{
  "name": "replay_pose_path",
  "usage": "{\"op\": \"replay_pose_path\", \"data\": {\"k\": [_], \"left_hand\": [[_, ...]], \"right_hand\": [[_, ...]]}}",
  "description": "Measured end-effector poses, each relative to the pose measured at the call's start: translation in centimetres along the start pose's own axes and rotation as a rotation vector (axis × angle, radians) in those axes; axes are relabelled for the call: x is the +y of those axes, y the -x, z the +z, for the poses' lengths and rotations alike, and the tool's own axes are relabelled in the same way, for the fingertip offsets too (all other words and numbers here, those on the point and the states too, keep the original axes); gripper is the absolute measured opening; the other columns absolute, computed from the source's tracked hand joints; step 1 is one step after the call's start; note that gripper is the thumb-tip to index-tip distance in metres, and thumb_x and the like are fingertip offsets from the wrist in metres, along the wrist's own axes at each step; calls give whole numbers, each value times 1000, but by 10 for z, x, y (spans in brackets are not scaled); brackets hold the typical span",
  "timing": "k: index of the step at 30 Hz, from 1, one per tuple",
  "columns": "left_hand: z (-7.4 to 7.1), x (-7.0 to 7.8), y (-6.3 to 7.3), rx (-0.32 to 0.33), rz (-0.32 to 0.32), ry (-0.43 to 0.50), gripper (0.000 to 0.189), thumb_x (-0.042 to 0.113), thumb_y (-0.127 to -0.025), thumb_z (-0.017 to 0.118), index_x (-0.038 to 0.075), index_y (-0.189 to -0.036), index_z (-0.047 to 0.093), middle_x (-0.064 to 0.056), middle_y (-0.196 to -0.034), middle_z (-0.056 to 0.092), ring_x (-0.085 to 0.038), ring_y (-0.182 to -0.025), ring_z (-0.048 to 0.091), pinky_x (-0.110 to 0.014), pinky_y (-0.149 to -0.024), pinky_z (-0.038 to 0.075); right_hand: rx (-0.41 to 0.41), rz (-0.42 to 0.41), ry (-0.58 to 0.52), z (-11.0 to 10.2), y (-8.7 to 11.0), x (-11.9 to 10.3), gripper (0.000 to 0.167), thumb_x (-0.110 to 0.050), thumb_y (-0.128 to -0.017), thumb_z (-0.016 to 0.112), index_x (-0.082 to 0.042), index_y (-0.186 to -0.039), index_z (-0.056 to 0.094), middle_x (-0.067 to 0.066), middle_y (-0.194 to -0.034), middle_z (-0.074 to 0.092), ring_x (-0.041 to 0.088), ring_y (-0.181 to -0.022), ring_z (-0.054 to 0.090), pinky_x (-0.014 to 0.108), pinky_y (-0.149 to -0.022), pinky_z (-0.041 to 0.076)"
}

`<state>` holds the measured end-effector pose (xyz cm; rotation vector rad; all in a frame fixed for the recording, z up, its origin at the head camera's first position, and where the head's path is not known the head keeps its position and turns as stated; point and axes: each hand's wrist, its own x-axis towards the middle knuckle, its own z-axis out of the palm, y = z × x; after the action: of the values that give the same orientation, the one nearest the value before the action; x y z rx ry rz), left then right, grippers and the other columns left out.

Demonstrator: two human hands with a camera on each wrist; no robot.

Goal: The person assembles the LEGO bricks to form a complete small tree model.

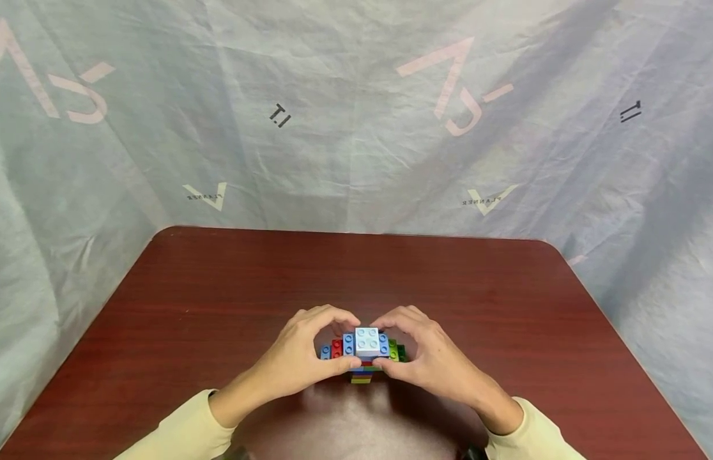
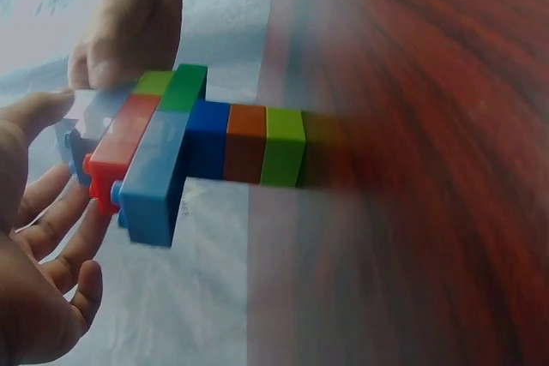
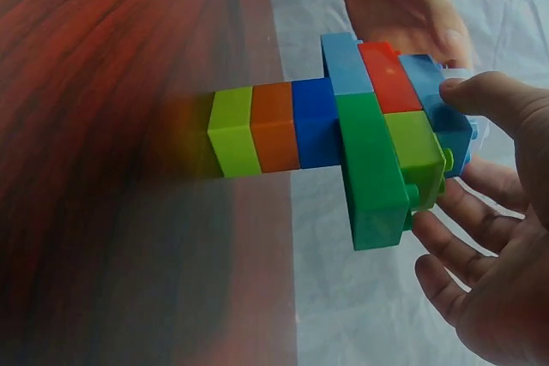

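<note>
A stack of toy building bricks (image 3: 373, 160) stands on the table. Its narrow column of lime, orange and blue bricks (image 2: 208, 139) carries stepped layers in light blue, green, red and lime. On top sits a white two-by-two brick (image 1: 367, 342). My left hand (image 1: 301, 345) pinches the white brick at its left side, thumb in front and fingers behind. From the right, my right hand (image 1: 428, 345) pinches it the same way. In the right wrist view the right thumb lies at the edge of the uppermost blue brick (image 3: 439, 96). The backs of the bricks are partly hidden.
The dark red wooden table (image 1: 247, 275) has rounded far corners. A grey printed cloth (image 1: 345, 147) hangs behind it and along both sides. Glare brightens the table's near edge.
</note>
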<state>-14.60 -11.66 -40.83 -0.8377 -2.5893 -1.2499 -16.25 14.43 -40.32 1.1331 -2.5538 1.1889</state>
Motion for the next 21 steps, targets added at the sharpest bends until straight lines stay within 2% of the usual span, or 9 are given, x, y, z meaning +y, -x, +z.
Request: {"op": "replay_pose_path", "data": {"k": [6, 12, 15, 21], "left_hand": [[-13, -10, 7, -12, 20, -138, 46, 38, -74, 93, 34, -112, 67, 23, -103, 67, 2, -96, 59, -34, -89, 40], [-17, -22, 18, -47, 21, -193, 48, 38, -73, 94, 36, -113, 67, 21, -105, 69, 2, -96, 59, -34, -90, 41], [-17, -28, 23, -36, 62, -225, 55, 37, -70, 96, 35, -117, 68, 19, -109, 71, -2, -99, 64, -35, -90, 42], [-11, -40, 27, 58, 204, -315, 54, 34, -66, 98, 28, -112, 69, 16, -105, 73, -5, -97, 68, -33, -87, 41]], "right_hand": [[11, 35, 21, -4, 13, 6, 45, -18, -82, 88, -26, -120, 67, -15, -115, 68, 11, -107, 61, 29, -89, 53], [12, 59, 26, -5, 23, 15, 46, -17, -82, 87, -27, -121, 66, -15, -117, 69, 13, -103, 61, 31, -84, 53], [9, 56, 32, -5, 29, 20, 48, -14, -82, 87, -27, -123, 65, -15, -118, 68, 13, -103, 62, 33, -84, 53], [12, 71, 35, -4, 35, 26, 54, -10, -81, 87, -28, -126, 65, -16, -122, 67, 14, -107, 63, 34, -84, 55]]}}
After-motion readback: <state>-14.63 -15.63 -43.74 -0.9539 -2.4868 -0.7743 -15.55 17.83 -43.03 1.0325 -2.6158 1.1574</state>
